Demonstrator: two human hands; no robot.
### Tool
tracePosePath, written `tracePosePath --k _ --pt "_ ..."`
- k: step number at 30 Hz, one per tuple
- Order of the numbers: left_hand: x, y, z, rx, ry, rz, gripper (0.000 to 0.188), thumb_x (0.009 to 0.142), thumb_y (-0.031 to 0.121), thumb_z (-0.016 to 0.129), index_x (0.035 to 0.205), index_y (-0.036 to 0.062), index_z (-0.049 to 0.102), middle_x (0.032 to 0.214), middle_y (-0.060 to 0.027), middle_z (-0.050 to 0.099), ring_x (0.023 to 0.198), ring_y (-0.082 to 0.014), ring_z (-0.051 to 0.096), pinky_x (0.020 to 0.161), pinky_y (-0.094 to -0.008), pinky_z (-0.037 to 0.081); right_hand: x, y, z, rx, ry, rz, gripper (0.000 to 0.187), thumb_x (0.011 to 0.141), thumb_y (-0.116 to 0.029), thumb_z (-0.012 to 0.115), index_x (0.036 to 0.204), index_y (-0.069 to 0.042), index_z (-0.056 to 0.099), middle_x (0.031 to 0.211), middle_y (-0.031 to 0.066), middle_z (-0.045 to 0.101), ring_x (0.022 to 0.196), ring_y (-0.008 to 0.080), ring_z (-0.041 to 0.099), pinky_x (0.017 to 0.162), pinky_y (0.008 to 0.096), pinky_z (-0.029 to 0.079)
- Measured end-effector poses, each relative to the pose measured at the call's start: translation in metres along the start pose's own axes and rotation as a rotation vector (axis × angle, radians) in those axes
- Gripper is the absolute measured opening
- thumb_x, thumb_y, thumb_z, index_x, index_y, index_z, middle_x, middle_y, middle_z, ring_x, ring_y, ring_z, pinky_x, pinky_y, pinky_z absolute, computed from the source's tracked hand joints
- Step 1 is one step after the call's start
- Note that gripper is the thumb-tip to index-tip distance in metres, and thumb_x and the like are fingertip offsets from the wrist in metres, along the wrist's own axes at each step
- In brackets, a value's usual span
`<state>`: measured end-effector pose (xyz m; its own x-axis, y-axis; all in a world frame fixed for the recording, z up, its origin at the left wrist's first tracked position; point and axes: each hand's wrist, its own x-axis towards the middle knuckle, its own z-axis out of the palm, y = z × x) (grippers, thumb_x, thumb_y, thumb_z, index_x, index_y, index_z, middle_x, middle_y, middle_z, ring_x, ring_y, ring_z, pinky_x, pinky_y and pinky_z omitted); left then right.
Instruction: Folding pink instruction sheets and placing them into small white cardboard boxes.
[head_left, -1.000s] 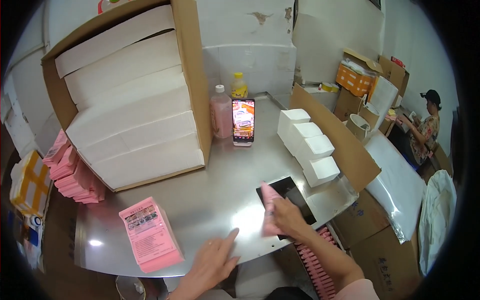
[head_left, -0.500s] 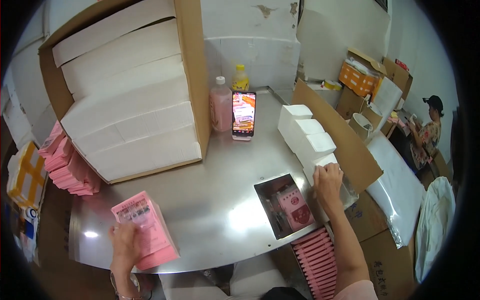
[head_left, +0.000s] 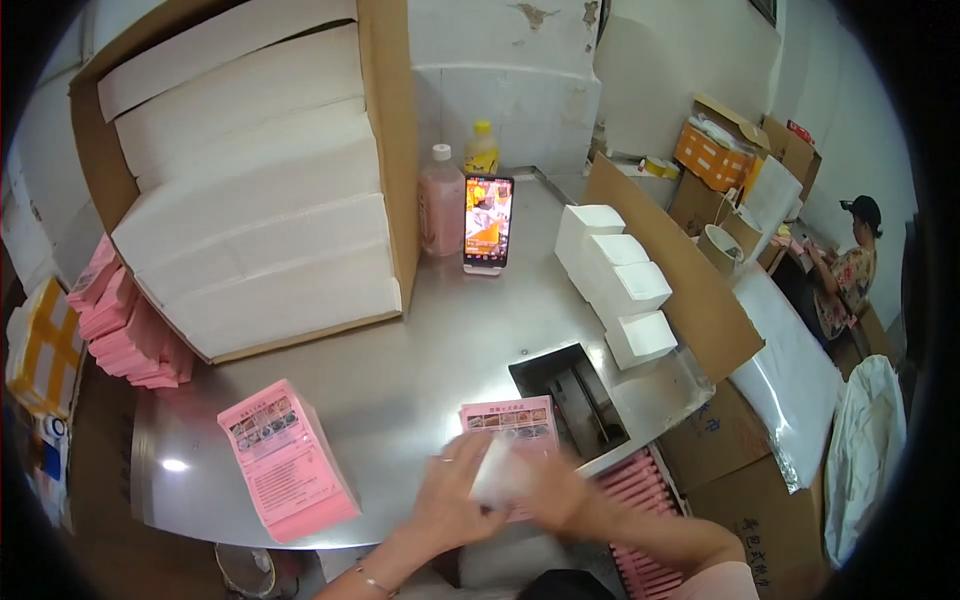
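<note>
The left hand (head_left: 450,495) has its fingers and thumb bent around a small white bundle of soft folded paper (head_left: 502,472), near the front edge of the shiny silver metal table (head_left: 400,375). The right hand (head_left: 570,490) is at the other side of the white bundle, but it is blurry, so I cannot tell if its fingers are pinching or just touching. The white bundle is blurry too, and the hands cover its sides.

Below the bundle is a flat pink paper with little printed pictures (head_left: 510,412). Its top shows, but the hands and the bundle hide most of the rest. I cannot tell if the bundle touches it.

Just right of the pink paper, a dark box-shaped hole (head_left: 545,375) is cut in the table; the things down inside are hard to make out. Behind the hole stands a row of white paper blocks (head_left: 640,337).

On the left lies a thick stack of pink printed papers (head_left: 290,460). Behind it is a big brown cardboard box (head_left: 392,150) full of white paper, with its top cut off by the picture. A black phone (head_left: 488,220) partly hides a bottle with a yellow cap (head_left: 482,150).
</note>
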<state>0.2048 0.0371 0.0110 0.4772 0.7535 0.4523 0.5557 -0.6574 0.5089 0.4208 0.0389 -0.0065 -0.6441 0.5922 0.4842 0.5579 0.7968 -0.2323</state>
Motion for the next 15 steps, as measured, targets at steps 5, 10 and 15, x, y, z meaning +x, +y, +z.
tracePosePath --k 5,10,15 --pt "0.003 0.001 0.009 0.287 0.017 -0.202 0.091 0.065 0.048 0.079 0.140 0.0052 0.048 0.148 -0.0239 0.039 0.131 -0.0447 0.041 0.098 -0.0563 0.035 0.046 0.010 0.005 -0.408 -0.091 0.036 0.035 0.081 -0.011 0.061 0.115 -0.002 0.065 0.098 0.0165 0.064 0.100 0.0283 0.064 0.099 0.0630 0.044" --pt "0.018 -0.008 0.017 0.483 0.127 -0.221 0.076 0.066 0.051 0.076 0.127 0.0101 0.056 0.146 -0.0195 0.043 0.129 -0.0444 0.039 0.087 -0.0542 0.037 0.067 0.003 -0.003 -0.171 -0.167 0.018 0.032 0.075 -0.009 0.064 0.106 0.000 0.065 0.091 0.0133 0.063 0.083 0.0301 0.064 0.089 0.0461 0.052" --pt "0.007 0.000 0.015 0.491 0.046 -0.226 0.058 0.075 0.051 0.070 0.122 0.0189 0.063 0.131 -0.0220 0.052 0.105 -0.0371 0.049 0.080 -0.0489 0.034 0.029 0.083 -0.054 -0.621 0.253 0.358 0.037 0.083 -0.002 0.061 0.119 0.005 0.057 0.106 0.0210 0.062 0.097 0.0376 0.060 0.088 0.0479 0.045"
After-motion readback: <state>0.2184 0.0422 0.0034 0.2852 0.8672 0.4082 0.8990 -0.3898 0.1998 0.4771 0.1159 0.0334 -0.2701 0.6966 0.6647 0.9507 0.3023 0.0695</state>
